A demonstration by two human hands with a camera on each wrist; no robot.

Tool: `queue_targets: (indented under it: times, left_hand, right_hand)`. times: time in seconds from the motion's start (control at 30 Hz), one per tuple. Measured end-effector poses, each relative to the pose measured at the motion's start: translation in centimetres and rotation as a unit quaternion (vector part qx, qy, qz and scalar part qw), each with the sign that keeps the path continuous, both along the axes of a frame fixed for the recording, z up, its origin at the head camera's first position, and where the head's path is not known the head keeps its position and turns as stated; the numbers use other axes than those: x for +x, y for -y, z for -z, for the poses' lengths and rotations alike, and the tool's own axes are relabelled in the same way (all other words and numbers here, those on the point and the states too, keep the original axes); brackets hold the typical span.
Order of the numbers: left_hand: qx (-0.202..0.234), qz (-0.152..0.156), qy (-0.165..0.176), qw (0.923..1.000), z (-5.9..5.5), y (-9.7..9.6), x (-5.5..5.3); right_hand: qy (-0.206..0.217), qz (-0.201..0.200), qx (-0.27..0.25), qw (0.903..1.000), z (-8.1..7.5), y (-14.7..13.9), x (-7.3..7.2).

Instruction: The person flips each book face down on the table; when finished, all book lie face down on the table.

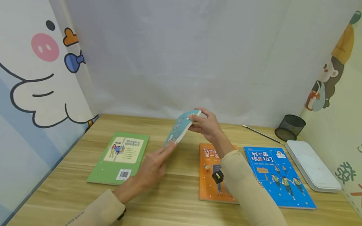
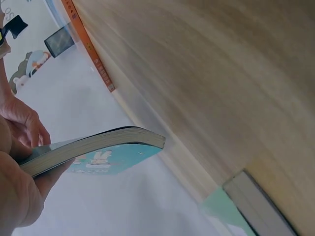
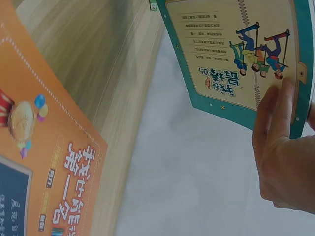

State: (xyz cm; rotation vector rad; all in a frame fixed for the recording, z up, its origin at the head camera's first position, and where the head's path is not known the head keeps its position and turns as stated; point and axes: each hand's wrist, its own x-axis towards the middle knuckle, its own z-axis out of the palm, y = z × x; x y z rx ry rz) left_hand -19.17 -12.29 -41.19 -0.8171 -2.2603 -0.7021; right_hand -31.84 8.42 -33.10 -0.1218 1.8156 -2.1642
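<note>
A teal paperback book (image 1: 179, 126) is held up tilted above the middle of the table, slightly bowed. My left hand (image 1: 152, 163) grips its lower end, and my right hand (image 1: 207, 125) pinches the upper end between thumb and fingers. In the right wrist view the book's back cover (image 3: 231, 54) shows a cream panel with cartoon children, the right hand's fingers lying against it. The left wrist view shows the page edges (image 2: 93, 147) of the book, with the left hand (image 2: 22, 189) around its near end.
A green book (image 1: 121, 157) lies at the left. To the right are an orange book (image 1: 207, 185), partly under the right forearm, and a blue book (image 1: 278, 179). Beyond them are a pencil (image 1: 261, 134), a black mesh pen holder (image 1: 290, 127) and a white case (image 1: 312, 164).
</note>
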Motion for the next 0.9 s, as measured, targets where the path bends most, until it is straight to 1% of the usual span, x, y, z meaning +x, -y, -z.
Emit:
queue_targets:
  times: [0.13,0.3,0.4,0.5,0.6,0.7,0.8,0.9]
  left_hand:
    - [0.036,0.009,-0.017,0.9992,0.2,0.2,-0.3]
    - [0.092,0.015,-0.028,0.9952,0.1,0.3,-0.6]
    - [0.121,0.018,-0.029,0.9921,-0.1,0.3,-0.7]
    - [0.149,0.019,-0.022,0.9884,-0.5,0.3,-0.7]
    - [0.176,0.023,-0.009,0.9840,-0.8,0.4,-0.6]
    - [0.204,0.031,0.014,0.9785,-1.2,0.5,-0.5]
    - [0.242,0.040,0.047,0.9683,-1.5,0.7,-0.3]
    - [0.278,0.045,0.084,0.9558,-1.8,0.9,-0.1]
  right_hand:
    - [-0.022,-0.006,0.000,0.9997,0.1,0.2,0.2]
    - [-0.031,-0.021,0.005,0.9993,0.6,0.2,0.2]
    - [-0.034,-0.031,0.010,0.9989,1.1,0.1,0.2]
    - [-0.039,-0.037,0.015,0.9984,1.8,0.1,0.1]
    - [-0.044,-0.045,0.016,0.9979,2.5,0.0,0.0]
    - [-0.045,-0.049,0.016,0.9977,3.1,-0.1,-0.1]
    - [-0.043,-0.049,0.019,0.9977,3.8,-0.2,-0.2]
    - [-0.038,-0.045,0.021,0.9980,4.3,-0.3,-0.3]
